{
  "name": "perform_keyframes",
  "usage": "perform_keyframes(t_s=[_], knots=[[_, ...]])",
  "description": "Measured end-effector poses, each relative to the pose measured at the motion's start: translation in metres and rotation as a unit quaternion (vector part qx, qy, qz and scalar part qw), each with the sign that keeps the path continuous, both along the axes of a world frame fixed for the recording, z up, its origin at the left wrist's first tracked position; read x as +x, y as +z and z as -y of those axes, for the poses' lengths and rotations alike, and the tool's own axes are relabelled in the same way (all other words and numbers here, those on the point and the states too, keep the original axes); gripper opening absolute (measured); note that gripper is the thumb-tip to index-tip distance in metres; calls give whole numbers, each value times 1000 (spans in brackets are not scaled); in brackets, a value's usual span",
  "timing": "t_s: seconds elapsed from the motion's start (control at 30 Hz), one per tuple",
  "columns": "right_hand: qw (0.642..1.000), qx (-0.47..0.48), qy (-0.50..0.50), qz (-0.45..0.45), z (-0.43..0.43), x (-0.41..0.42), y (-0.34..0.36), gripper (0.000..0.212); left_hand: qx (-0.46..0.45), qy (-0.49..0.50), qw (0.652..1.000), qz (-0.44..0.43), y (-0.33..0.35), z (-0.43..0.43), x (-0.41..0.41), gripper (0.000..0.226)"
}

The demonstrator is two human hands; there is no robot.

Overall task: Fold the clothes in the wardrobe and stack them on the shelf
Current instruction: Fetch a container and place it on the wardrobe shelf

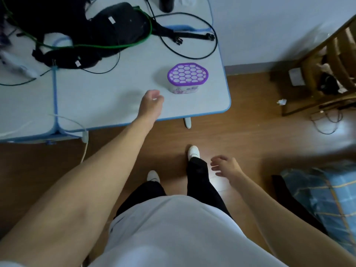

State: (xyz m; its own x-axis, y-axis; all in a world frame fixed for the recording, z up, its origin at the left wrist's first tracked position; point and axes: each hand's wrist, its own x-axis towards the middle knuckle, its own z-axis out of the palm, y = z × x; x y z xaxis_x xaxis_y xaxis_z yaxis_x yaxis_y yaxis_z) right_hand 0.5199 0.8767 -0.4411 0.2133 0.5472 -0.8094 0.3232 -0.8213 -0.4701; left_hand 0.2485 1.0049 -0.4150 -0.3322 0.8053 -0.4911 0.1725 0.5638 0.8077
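Note:
No wardrobe, shelf or clothes for folding appear in the head view. My left hand [152,104] reaches out over the pale table [107,97], fingers loosely curled and holding nothing, a short way left of a white tub with a purple honeycomb lid [187,79]. My right hand [226,166] hangs over the wooden floor [250,132] near my right leg, fingers spread and relaxed, empty. Whether the left hand touches the tabletop is unclear.
A black bag [107,27] with straps and black and green cables fills the table's far left. A wooden chair [331,70] stands at the right by the wall. Blue checked bedding [325,199] lies at the lower right. My feet in white shoes stand on the floor.

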Motion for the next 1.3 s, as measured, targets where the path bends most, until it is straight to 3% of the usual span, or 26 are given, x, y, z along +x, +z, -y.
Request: perform_keyframes(t_s=[0.1,0.2,0.43,0.57,0.77,1.03,1.2,1.3], knots=[[998,37,31,-29,-52,-2,13,18,7,-16,999,-30,-3,-56,18,43],[990,101,75,-62,-113,-4,33,17,6,-17,999,-46,-9,-91,38,32],[961,242,111,-68,-260,-17,52,25,11,66,995,-71,-29,-97,52,47],[965,164,177,-99,-315,-30,27,34,12,144,988,-47,-36,-92,58,40],[954,52,238,-175,-326,-38,-8,19,-69,217,972,50,-41,-81,69,17],[955,92,206,-194,-325,-38,-34,30,-79,294,922,238,-51,-89,87,30],[967,95,143,-190,-316,-52,-39,36,-40,355,888,288,-58,-95,90,36],[964,84,140,-208,-309,-65,-38,34,-20,373,883,284,-57,-87,84,26]])
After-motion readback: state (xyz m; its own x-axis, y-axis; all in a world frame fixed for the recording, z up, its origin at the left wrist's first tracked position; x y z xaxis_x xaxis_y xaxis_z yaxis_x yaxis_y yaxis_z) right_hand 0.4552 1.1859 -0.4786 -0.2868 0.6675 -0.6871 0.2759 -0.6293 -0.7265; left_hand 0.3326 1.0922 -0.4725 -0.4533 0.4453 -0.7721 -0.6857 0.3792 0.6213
